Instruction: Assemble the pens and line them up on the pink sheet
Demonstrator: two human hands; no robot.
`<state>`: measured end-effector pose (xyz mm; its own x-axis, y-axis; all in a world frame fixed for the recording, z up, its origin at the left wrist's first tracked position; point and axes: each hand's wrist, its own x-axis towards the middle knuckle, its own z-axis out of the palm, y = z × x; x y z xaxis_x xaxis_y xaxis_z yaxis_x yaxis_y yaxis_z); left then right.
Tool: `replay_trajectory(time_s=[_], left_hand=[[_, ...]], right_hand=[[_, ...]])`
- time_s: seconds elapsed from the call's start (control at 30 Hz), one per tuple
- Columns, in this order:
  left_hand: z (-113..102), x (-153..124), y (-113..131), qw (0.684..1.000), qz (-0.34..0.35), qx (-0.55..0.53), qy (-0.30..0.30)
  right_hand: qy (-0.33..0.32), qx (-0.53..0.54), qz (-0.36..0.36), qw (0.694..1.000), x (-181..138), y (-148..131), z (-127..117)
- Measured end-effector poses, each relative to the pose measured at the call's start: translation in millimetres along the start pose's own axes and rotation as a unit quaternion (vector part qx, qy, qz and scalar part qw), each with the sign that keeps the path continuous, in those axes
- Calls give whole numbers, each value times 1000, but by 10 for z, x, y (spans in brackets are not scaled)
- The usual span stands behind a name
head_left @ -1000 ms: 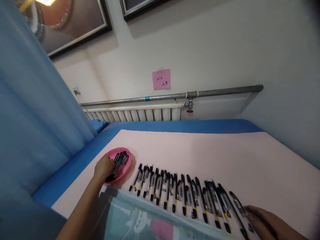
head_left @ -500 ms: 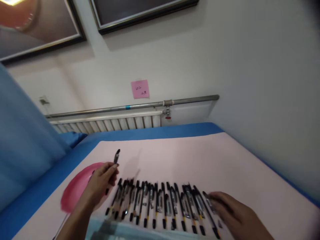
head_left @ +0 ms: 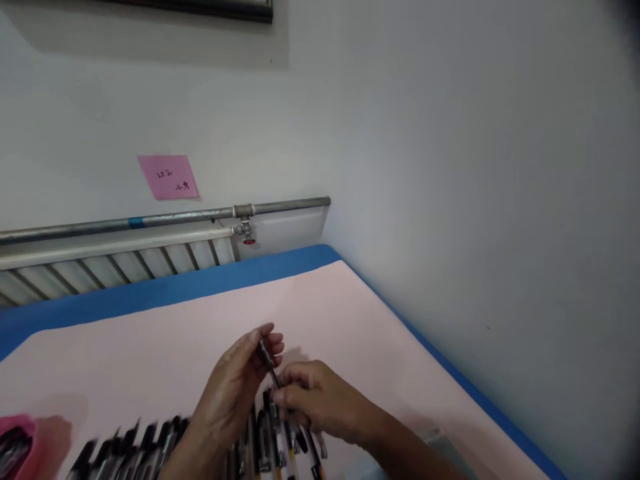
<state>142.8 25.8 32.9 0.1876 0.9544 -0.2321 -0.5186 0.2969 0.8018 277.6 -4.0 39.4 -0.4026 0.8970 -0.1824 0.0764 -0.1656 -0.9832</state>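
Note:
My left hand (head_left: 235, 387) and my right hand (head_left: 320, 400) meet above the pink mat (head_left: 150, 347), both pinched on one black pen (head_left: 269, 365) that stands tilted between them. Below the hands lies a row of black pens (head_left: 150, 447), side by side along the near edge, blurred by motion. At the far left edge sits the pink dish (head_left: 20, 443) with several more pens in it.
The mat lies on a blue-covered surface (head_left: 200, 283) set against a white wall. A radiator (head_left: 100, 267) and a metal pipe (head_left: 175, 215) run along the back. A pink note (head_left: 167, 177) is stuck on the wall above them.
The view has swung right. My left hand carried a pen from the pink dish across the row, and my right hand rose from the row's right end to grip it too.

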Motion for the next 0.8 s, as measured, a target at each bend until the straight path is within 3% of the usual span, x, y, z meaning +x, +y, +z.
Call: replay_trajectory(time_s=[0.1,0.2,0.27,0.37,0.5,0.6,0.8], left_hand=[[-138,136,94,998,11,3,63],[-347,262,188,983,58,-46,169],[-487,298,206,976,68,-77,191],[-596,253,126,990,-9,-73,120],[-533,116,-31,991,-130,16,-1],[-473,58,-67,991,-129,25,-30],[-462,33,-58,996,-84,4,-33]], right_hand=[[-15,-30,17,999,-3,106,-44],[-14,-86,38,995,12,173,-65],[-7,-85,46,995,40,204,-76],[-11,-30,56,998,103,251,-80],[-50,20,57,997,163,305,-54],[-84,62,62,993,161,299,-31],[-115,131,90,981,118,276,-12]])
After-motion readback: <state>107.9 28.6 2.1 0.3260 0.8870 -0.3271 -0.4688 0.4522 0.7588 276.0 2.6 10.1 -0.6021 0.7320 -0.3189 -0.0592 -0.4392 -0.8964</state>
